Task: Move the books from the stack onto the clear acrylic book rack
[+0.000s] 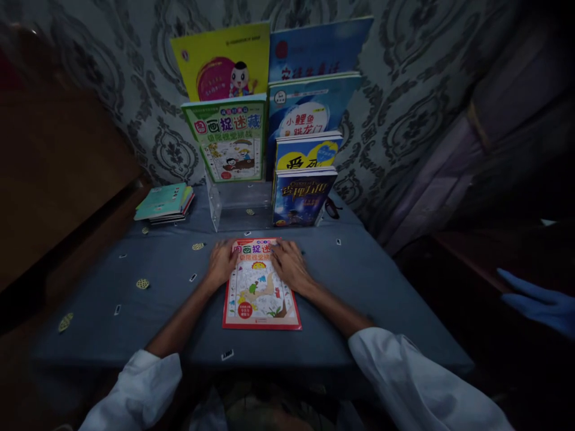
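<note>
A red-bordered picture book (263, 299) lies face up on the dark blue tablecloth, its Chinese title toward the far end. My left hand (221, 261) grips the book's upper left edge, thumb side on the cover. At the upper right edge, my right hand (291, 263) holds it with bent fingers over the cover and part of the title. Just beyond stands a clear acrylic rack (242, 206). It carries a green picture book (231, 143) with a similar title, a yellow book (222, 57) behind it, and a dark blue book (300, 197) in the right column.
Behind the dark blue book stand several more books, including a light blue one (309, 108). A small stack of books (164, 202) lies at the table's back left. Dark glasses (332, 208) sit right of the rack. At far right is another person's blue-gloved hand (541, 302).
</note>
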Tool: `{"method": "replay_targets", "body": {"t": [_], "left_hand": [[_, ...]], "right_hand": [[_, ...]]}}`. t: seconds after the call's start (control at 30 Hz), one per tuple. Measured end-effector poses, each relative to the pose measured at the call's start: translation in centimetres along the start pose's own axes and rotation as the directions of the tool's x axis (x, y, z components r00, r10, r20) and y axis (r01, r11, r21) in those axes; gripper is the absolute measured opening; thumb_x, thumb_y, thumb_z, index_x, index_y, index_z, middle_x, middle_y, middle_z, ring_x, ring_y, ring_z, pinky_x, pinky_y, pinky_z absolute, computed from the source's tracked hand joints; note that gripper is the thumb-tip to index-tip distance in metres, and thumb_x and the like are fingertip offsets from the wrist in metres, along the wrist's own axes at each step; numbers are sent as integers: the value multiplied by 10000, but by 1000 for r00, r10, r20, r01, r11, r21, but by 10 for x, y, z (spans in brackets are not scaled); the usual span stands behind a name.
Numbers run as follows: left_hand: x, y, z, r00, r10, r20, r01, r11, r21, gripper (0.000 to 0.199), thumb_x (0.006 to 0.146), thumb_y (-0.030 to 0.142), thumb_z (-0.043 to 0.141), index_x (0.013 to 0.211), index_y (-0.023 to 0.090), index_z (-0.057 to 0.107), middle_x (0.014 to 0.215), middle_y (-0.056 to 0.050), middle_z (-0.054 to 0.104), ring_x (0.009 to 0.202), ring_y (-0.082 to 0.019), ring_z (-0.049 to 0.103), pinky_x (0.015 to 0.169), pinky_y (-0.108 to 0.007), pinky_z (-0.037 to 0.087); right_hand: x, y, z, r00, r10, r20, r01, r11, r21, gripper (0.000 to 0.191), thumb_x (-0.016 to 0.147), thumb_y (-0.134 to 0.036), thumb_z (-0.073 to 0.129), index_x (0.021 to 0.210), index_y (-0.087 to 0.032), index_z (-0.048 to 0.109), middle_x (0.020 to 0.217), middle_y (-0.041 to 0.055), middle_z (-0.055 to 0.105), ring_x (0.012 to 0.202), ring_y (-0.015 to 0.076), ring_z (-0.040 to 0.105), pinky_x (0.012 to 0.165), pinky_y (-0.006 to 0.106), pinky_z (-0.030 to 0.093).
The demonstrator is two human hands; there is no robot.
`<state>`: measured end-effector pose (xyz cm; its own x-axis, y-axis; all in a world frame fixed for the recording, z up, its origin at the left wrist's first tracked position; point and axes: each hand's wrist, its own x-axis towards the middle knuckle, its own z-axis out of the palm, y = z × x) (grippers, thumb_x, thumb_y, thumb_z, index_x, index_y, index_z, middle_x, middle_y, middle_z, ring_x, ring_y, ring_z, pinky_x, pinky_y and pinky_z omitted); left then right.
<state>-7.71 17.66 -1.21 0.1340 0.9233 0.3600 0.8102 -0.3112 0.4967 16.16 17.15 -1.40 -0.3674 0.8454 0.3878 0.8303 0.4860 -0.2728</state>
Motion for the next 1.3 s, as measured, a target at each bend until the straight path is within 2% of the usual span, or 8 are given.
{"method": "replay_targets", "body": {"t": [0.1, 0.17, 0.37, 0.53, 0.63, 1.03, 1.2, 1.3], "left_hand": [[8, -11, 3, 990, -139, -9, 129, 941, -313, 401, 918, 229, 497, 1303, 139, 562, 1165, -139, 711, 1063, -252, 684, 929, -422, 559], [11, -16, 3, 981, -196, 0, 180, 903, -390, 432, 914, 226, 494, 1329, 114, 533, 1186, -159, 701, 1062, -242, 695, 895, -383, 578], [2, -2, 4, 991, -135, 15, 134, 953, -271, 337, 898, 252, 552, 1210, 152, 632, 1217, -137, 678, 1166, -279, 631, 1016, -471, 507], [-10, 29, 6, 987, -102, 124, 81, 983, 165, 426, 964, 307, 514, 1354, 139, 550, 1534, -169, 451, 1462, -320, 355, 1179, -527, 297], [-7, 42, 5, 973, -96, 210, 29, 953, 302, 479, 1013, 314, 425, 1440, 101, 462, 1565, -186, 406, 1489, -289, 325, 1212, -499, 234], [31, 93, 45, 864, 218, 455, -312, 939, 143, 529, 994, 247, 380, 1496, 79, 391, 1582, -184, 368, 1501, -252, 307, 1224, -470, 212], [22, 76, 31, 866, 226, 447, -310, 943, 124, 512, 1036, 325, 331, 1509, 137, 387, 1590, -147, 368, 1504, -230, 303, 1225, -468, 209], [8, 56, 17, 911, 170, 376, -247, 954, 168, 493, 1036, 355, 352, 1485, 166, 428, 1579, -142, 392, 1495, -243, 323, 1226, -504, 190]], "right_hand": [[-2, 1, -1, 999, -28, -41, 30, 998, 52, 352, 962, -224, 475, 1251, -169, 669, 1298, 163, 629, 1133, 292, 551, 962, 463, 497], [-2, 2, 0, 998, -16, -58, 20, 996, 86, 355, 956, -224, 482, 1250, -162, 672, 1288, 165, 629, 1138, 297, 544, 964, 472, 495], [-1, 4, 4, 999, 14, -44, -7, 987, 159, 364, 940, -209, 483, 1239, -139, 678, 1294, 169, 631, 1193, 304, 538, 1008, 485, 473], [-1, 11, 11, 997, 54, -54, -39, 967, 253, 400, 928, -215, 471, 1288, -180, 641, 1315, 148, 624, 1228, 299, 542, 1066, 498, 440], [0, 18, 17, 988, 111, -106, -69, 938, 341, 451, 921, -214, 446, 1352, -193, 577, 1341, 135, 610, 1260, 289, 539, 1089, 498, 432], [12, 28, 29, 938, 286, -194, -166, 865, 473, 428, 935, -265, 397, 1323, -185, 558, 1297, 133, 653, 1191, 269, 609, 1052, 478, 469], [14, 22, 26, 951, 258, -170, -165, 888, 429, 389, 926, -226, 404, 1261, -185, 598, 1222, 132, 686, 1147, 262, 618, 1036, 459, 456], [11, 15, 20, 966, 223, -134, -156, 908, 388, 353, 905, -216, 459, 1215, -191, 625, 1182, 127, 692, 1116, 269, 616, 1047, 481, 418]]}}
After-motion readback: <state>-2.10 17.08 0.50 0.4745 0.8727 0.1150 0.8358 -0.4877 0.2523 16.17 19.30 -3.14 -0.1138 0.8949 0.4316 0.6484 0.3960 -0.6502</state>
